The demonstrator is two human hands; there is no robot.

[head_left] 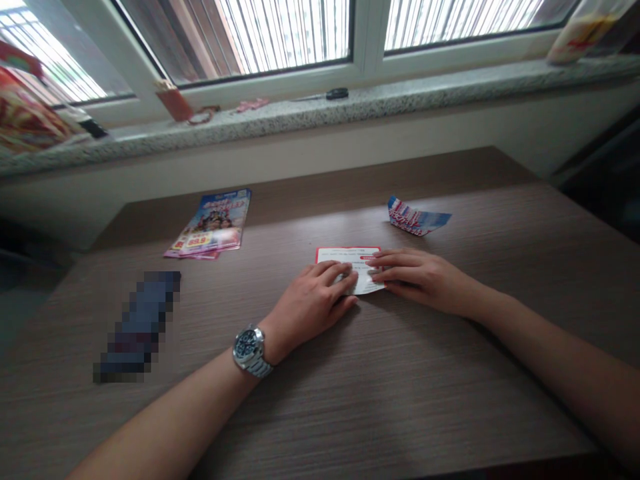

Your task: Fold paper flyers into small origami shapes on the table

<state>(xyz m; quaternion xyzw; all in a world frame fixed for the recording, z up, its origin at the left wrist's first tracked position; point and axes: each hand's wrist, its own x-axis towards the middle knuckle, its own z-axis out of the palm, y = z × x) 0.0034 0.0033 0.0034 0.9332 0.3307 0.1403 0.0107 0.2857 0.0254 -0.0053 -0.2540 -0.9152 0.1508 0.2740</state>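
A white leaflet [345,255] with a red border and small print lies on the wooden table, under both hands. My left hand [317,297], with a metal watch [250,350] on its wrist, rests over the leaflet's left and lower part, fingers stretched out flat. From the right, my right hand [425,277] lies across the leaflet's right edge, its fingers extended and slightly apart. The fingers cover part of the print. Beyond my right hand stands a folded blue and red printed leaflet [417,219], its sides raised off the table.
A stack of colourful leaflets [213,223] lies at the back left of the table [320,413]. Nearer on the left is a dark pixelated object [140,327]. Scissors [336,95], a reddish holder [173,101] and a bottle [583,33] are on the granite windowsill [400,100].
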